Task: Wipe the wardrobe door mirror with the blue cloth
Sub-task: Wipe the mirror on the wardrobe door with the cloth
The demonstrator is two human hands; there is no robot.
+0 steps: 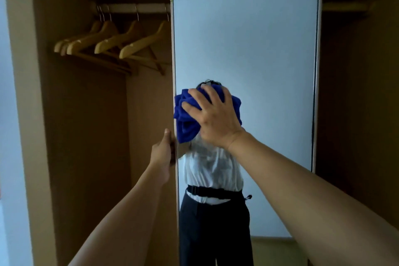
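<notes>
Wiping is under way. The right hand (212, 117) presses the bunched blue cloth (185, 114) flat against the mirror (259, 49), fingers spread over it, at mid-height near the left edge of the glass. The left hand (165, 150) grips the door's left edge, apparently steadying it. Wooden hangers (112, 41) hang on the rail inside the open wardrobe. In my judgement the upper and right areas remain to be covered; the next stroke calls for even pressure while the door is held firm.
</notes>
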